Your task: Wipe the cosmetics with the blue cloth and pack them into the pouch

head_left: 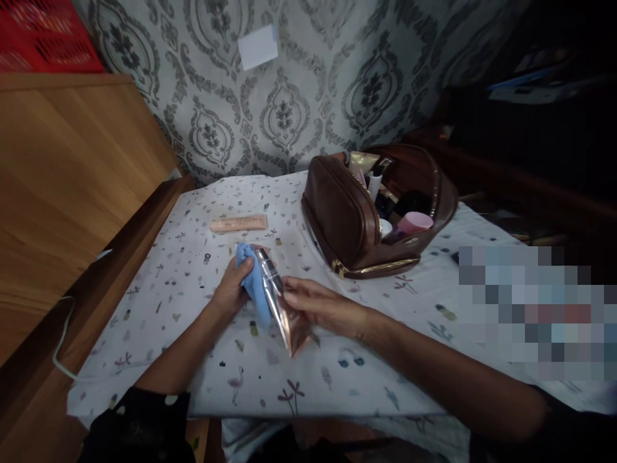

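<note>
A shiny metallic tube (282,308) slants across the middle, its narrow end up and its wide flat end toward me. My right hand (322,307) is closed on the tube's right side. A light blue cloth (255,286) is bunched in my left hand (234,286), with the thumb on top, right beside the tube's narrow end. Behind my hands a beige tube (240,223) lies flat. To the right sits an open brown bag (342,215) with gold zippers, holding a pink-capped item (415,222) and several other cosmetics.
The table is covered by a white patterned cloth (193,334). Patterned wallpaper with a white card (258,47) rises behind it. On the left are a wooden panel (72,167) and a thin cable (60,341). A blurred-out patch covers the right side.
</note>
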The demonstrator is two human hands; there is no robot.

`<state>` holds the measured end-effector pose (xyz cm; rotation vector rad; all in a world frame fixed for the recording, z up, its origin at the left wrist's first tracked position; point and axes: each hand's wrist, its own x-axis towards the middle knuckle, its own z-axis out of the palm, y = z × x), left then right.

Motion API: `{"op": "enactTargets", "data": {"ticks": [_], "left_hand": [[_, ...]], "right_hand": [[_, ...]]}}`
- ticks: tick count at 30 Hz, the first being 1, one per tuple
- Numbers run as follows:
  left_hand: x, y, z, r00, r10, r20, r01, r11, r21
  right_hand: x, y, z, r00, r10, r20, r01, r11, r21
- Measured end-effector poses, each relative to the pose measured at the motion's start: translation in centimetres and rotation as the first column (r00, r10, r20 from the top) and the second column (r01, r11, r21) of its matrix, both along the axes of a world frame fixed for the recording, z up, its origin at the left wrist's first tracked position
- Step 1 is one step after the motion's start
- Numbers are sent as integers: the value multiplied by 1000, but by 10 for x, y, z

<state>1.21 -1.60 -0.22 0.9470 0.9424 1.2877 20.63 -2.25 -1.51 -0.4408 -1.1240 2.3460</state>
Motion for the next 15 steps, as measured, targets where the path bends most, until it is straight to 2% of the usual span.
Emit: {"op": "enactTargets", "data": {"ticks": [3,7,15], "left_hand": [[2,0,-4,996,73,-56,-73,997,-8],[5,-1,-5,988,110,-105,-113,993,-23],[5,-4,-3,965,-8,-263,19,999,39]], "right_hand": [[-1,-1,-2,1000,13,20,-15,996,87],[-1,0,-5,998,39,54,-45,993,111],[-1,-1,-2,990,69,124,-92,979,184]]}}
